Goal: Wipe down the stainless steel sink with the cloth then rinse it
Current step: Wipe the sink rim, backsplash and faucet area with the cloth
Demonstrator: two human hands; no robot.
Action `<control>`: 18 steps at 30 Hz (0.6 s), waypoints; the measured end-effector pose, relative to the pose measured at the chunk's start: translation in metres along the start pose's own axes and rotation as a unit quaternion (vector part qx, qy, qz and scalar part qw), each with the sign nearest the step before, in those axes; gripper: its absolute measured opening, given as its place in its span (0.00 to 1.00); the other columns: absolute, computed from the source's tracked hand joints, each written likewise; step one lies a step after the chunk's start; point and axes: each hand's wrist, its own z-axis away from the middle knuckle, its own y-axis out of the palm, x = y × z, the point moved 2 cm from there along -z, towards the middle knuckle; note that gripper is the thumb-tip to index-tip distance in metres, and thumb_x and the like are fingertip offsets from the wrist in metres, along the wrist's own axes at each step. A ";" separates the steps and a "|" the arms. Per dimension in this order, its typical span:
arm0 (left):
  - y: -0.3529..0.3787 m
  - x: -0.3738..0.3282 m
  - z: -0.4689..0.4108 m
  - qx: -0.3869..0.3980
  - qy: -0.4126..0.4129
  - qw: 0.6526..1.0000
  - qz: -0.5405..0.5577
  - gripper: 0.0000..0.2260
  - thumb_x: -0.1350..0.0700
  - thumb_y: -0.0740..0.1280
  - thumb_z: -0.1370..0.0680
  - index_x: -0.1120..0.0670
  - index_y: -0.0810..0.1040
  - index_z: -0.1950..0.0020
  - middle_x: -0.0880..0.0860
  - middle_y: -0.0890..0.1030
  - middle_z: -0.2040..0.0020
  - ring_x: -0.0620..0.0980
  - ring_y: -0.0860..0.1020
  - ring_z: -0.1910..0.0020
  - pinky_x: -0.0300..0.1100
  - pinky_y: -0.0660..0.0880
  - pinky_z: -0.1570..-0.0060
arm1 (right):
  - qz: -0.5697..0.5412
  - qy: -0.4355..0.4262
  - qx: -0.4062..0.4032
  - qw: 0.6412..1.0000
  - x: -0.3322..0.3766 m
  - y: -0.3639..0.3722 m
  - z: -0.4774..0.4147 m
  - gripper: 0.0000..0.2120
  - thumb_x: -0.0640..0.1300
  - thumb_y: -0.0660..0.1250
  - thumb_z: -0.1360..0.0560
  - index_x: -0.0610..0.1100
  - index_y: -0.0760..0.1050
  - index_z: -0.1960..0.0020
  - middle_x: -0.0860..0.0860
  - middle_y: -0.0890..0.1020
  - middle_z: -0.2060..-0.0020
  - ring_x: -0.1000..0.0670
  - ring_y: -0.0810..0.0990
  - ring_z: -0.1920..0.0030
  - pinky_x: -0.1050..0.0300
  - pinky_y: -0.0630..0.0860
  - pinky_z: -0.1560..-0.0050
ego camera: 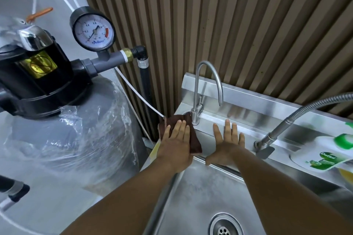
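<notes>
I read left hand (177, 139) flat, pressing cloth (195, 142) on sink (205, 133) ledge by faucet (196, 112); right hand (227, 144) flat, empty, likely bracing.

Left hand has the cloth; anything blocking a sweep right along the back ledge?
Yes. The gooseneck faucet stands at the cloth's right edge; beyond it the right hand lies flat on the ledge, then the hose tap.

Both bare forearms (133, 192) reach forward side by side. The left hand (176, 139) lies palm down, fingers straight and close together. The right hand (227, 145), just beside it, lies flat too, fingers spread, thumb stretched sideways.
</notes>
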 end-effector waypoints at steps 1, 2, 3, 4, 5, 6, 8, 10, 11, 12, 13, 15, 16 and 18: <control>-0.001 0.001 -0.007 0.002 -0.002 1.000 0.000 0.37 0.41 0.55 0.19 0.59 0.45 0.18 0.57 0.44 0.18 0.55 0.39 0.19 0.58 0.39 0.23 | 0.000 0.001 0.000 1.000 0.000 0.000 0.000 0.64 0.65 0.74 0.35 0.55 0.28 0.21 0.43 0.20 0.27 0.39 0.20 0.27 0.38 0.32 0.24; -0.002 0.001 -0.013 0.005 -0.004 1.000 -0.002 0.38 0.40 0.55 0.19 0.59 0.45 0.18 0.58 0.44 0.18 0.55 0.39 0.19 0.58 0.39 0.23 | 0.001 0.001 0.000 1.000 -0.001 0.001 0.000 0.64 0.65 0.74 0.35 0.55 0.27 0.21 0.43 0.20 0.27 0.39 0.20 0.27 0.37 0.32 0.24; -0.003 0.001 -0.018 0.009 -0.004 1.000 -0.007 0.39 0.39 0.55 0.19 0.60 0.45 0.18 0.58 0.43 0.18 0.56 0.39 0.19 0.58 0.40 0.23 | 0.002 0.001 0.001 1.000 -0.001 0.001 0.000 0.64 0.65 0.73 0.35 0.55 0.27 0.21 0.43 0.20 0.27 0.39 0.20 0.27 0.37 0.32 0.24; -0.003 0.001 -0.021 0.011 -0.006 1.000 -0.010 0.39 0.39 0.55 0.19 0.61 0.45 0.19 0.59 0.43 0.18 0.57 0.39 0.19 0.58 0.40 0.22 | 0.002 0.001 0.003 1.000 -0.001 0.001 0.000 0.64 0.65 0.73 0.35 0.55 0.26 0.21 0.43 0.20 0.28 0.39 0.20 0.27 0.37 0.32 0.24; -0.003 0.001 -0.021 0.010 -0.007 1.000 -0.010 0.39 0.39 0.55 0.19 0.61 0.45 0.19 0.59 0.43 0.18 0.57 0.39 0.19 0.58 0.40 0.22 | 0.004 0.001 0.004 1.000 -0.001 0.001 0.000 0.64 0.65 0.73 0.34 0.55 0.26 0.22 0.43 0.20 0.28 0.39 0.20 0.27 0.37 0.32 0.24; -0.004 0.001 -0.020 0.007 -0.005 1.000 -0.009 0.39 0.39 0.55 0.19 0.61 0.45 0.19 0.59 0.43 0.18 0.57 0.39 0.19 0.58 0.40 0.22 | 0.004 0.001 0.005 1.000 -0.001 0.002 0.000 0.64 0.64 0.73 0.34 0.55 0.26 0.22 0.43 0.20 0.28 0.39 0.20 0.27 0.37 0.32 0.24; -0.005 0.001 -0.012 0.001 0.001 1.000 -0.005 0.38 0.40 0.55 0.19 0.60 0.45 0.18 0.59 0.44 0.18 0.57 0.39 0.19 0.58 0.40 0.22 | 0.002 0.002 0.006 1.000 -0.001 0.002 0.000 0.64 0.64 0.73 0.34 0.55 0.26 0.22 0.44 0.19 0.28 0.39 0.20 0.27 0.38 0.32 0.24; -0.003 0.002 0.005 -0.005 0.010 1.000 -0.002 0.37 0.41 0.54 0.19 0.59 0.45 0.18 0.58 0.45 0.18 0.57 0.41 0.19 0.58 0.40 0.22 | 0.002 0.001 0.004 1.000 -0.001 0.001 0.001 0.64 0.64 0.74 0.34 0.55 0.26 0.22 0.44 0.20 0.28 0.39 0.20 0.27 0.38 0.32 0.24; 0.000 0.002 0.016 -0.006 0.015 1.000 0.002 0.37 0.41 0.53 0.20 0.59 0.46 0.18 0.58 0.46 0.18 0.57 0.42 0.19 0.58 0.40 0.22 | 0.002 0.000 0.004 1.000 -0.002 0.001 0.001 0.63 0.64 0.74 0.34 0.55 0.26 0.22 0.44 0.20 0.28 0.39 0.20 0.27 0.38 0.32 0.24; 0.003 0.004 0.029 -0.009 0.019 1.000 0.006 0.36 0.41 0.51 0.20 0.60 0.47 0.18 0.58 0.47 0.18 0.57 0.43 0.19 0.58 0.41 0.22 | 0.001 -0.003 0.004 1.000 -0.002 0.001 0.002 0.63 0.64 0.74 0.33 0.55 0.26 0.22 0.44 0.20 0.27 0.39 0.20 0.27 0.38 0.32 0.24; 0.007 0.005 0.042 -0.019 0.024 0.999 0.012 0.37 0.41 0.50 0.22 0.60 0.50 0.19 0.59 0.51 0.18 0.58 0.47 0.19 0.58 0.43 0.22 | -0.001 -0.005 0.005 1.000 -0.002 0.000 0.002 0.63 0.64 0.74 0.33 0.55 0.26 0.22 0.44 0.20 0.27 0.39 0.20 0.27 0.38 0.32 0.24; 0.016 0.008 0.063 -0.031 0.036 0.999 0.016 0.38 0.42 0.52 0.27 0.62 0.63 0.22 0.61 0.64 0.22 0.59 0.59 0.21 0.59 0.52 0.23 | -0.002 -0.009 0.008 1.000 -0.002 0.000 0.003 0.63 0.63 0.74 0.33 0.54 0.26 0.22 0.43 0.20 0.27 0.39 0.20 0.27 0.37 0.33 0.24; 0.020 0.009 0.069 -0.035 0.040 0.998 0.015 0.38 0.42 0.54 0.29 0.63 0.67 0.24 0.62 0.68 0.24 0.60 0.63 0.23 0.60 0.56 0.24 | -0.002 -0.009 0.009 1.000 -0.002 0.000 0.003 0.63 0.63 0.74 0.33 0.54 0.26 0.22 0.43 0.20 0.28 0.39 0.20 0.27 0.36 0.33 0.24; 0.022 0.010 0.069 -0.025 0.034 0.999 0.011 0.38 0.41 0.54 0.29 0.62 0.68 0.24 0.61 0.69 0.25 0.60 0.64 0.23 0.60 0.58 0.25 | 0.000 -0.007 0.008 1.000 -0.002 0.000 0.002 0.63 0.63 0.74 0.33 0.54 0.25 0.22 0.43 0.20 0.28 0.39 0.20 0.28 0.36 0.33 0.24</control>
